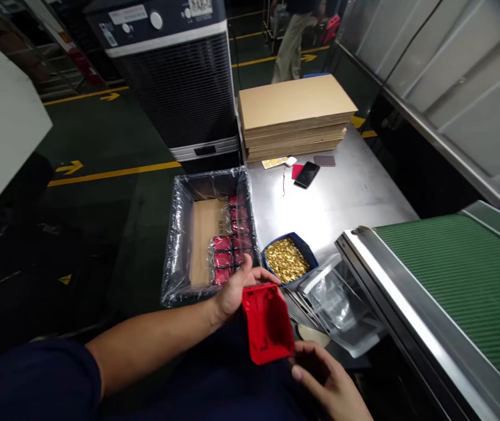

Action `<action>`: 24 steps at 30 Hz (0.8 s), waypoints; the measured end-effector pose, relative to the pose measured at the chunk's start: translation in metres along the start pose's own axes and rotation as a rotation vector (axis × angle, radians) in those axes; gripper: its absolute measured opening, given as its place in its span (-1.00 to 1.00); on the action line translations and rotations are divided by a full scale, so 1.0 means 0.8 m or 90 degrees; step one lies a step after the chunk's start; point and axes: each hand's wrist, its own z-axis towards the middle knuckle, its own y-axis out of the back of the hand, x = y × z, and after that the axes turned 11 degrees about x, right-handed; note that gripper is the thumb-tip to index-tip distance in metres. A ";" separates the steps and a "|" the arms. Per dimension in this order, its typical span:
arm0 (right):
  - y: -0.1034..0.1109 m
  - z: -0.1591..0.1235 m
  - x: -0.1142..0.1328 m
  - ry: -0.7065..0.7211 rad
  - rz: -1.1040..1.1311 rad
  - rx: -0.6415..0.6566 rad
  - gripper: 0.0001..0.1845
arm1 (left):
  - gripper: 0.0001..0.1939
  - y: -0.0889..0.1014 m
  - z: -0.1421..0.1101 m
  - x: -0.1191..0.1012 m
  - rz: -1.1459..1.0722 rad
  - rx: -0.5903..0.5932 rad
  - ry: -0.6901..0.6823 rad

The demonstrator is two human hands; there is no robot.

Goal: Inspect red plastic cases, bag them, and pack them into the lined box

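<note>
A red plastic housing (268, 324), hollow and open on the side facing me, is tilted in front of my body. My left hand (237, 289) grips its upper end, thumb raised and fingers partly behind it. At its lower right corner, the curled fingers of my right hand (326, 377) hold the edge. Just beyond the housing, a blue bin (313, 261) contains many small brass-coloured metal parts (287, 260). To the left, a plastic-lined crate (171, 245) holds several red pieces (223, 259) in clear wrap beside brown cardboard (203, 234).
A green ribbed conveyor (455, 257) with a metal side rail is on the right. Stacked cardboard sheets (296, 105) and a phone (307, 175) rest on the metal table (364, 181). A clear plastic tray (341, 304) lies beside the conveyor. A tall cooler unit (183, 88) stands behind the crate; a person (291, 47) is farther back.
</note>
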 end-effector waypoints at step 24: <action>0.190 0.182 -0.090 -0.215 -0.363 -0.423 -0.74 | -0.54 0.110 -0.111 0.030 -0.198 -0.014 0.087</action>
